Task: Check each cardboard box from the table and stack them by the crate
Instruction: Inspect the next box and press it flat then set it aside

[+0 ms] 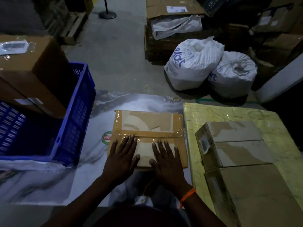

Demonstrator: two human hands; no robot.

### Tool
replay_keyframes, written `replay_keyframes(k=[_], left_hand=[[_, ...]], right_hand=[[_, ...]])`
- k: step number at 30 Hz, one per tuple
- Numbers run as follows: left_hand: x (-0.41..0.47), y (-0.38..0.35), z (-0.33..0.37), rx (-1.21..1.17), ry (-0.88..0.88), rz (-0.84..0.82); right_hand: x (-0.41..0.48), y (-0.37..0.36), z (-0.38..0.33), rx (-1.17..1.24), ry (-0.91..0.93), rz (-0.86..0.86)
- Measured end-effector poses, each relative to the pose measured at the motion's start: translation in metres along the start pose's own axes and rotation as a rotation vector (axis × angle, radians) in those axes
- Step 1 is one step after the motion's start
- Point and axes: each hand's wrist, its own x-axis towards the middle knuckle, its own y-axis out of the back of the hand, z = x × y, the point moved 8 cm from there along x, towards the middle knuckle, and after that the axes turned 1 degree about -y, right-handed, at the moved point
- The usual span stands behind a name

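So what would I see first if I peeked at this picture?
First you'd see two hands in the middle: the left hand and the right hand lie flat on a taped cardboard box on the marbled table. Next comes the bright blue crate at the left. Two white sacks sit on the floor behind.

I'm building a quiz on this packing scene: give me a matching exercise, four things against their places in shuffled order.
Things:
1 flat taped box
2 blue crate
3 white sacks
4 small box

Places:
A on the floor
B under the left hand and right hand
C on the yellow wrapped surface
D farthest left

Pairs: 1-B, 2-D, 3-A, 4-C
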Motion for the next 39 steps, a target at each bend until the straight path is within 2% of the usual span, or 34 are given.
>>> replay_keyframes(k=[10, 13, 15, 18, 21, 24, 28, 34, 39], left_hand=[[0.003, -0.002, 0.001, 0.014, 0.006, 0.008], [0.002, -0.006, -0.004, -0.001, 0.023, -0.003], [0.006, -0.002, -0.011, -0.046, 0.067, 0.003], [0.018, 0.009, -0.033, -0.194, 0.204, 0.008], [0.034, 0.015, -0.067, -0.414, 0.393, 0.043], [0.045, 0.013, -0.096, -0.676, 0.609, -0.027], [0.056, 0.041, -0.085, -0.798, 0.563, -0.035], [0.059, 0.055, -0.094, -0.915, 0.604, 0.176], [0.062, 0.086, -0.094, -1.017, 0.486, 0.408]], right_hand=[[0.007, -0.002, 0.000, 0.002, -0.025, -0.042], [0.014, 0.006, 0.000, 0.041, -0.012, 0.003], [0.022, 0.019, 0.011, 0.112, -0.054, 0.091], [0.036, 0.047, 0.045, 0.186, -0.258, 0.264], [0.055, 0.053, 0.077, 0.381, -0.452, 0.214], [0.072, 0.057, 0.088, 0.633, -0.527, 0.172], [0.082, 0.064, 0.095, 0.839, -0.619, 0.218], [0.083, 0.088, 0.094, 0.734, -0.589, 0.352], [0.077, 0.105, 0.104, 0.760, -0.626, 0.439]])
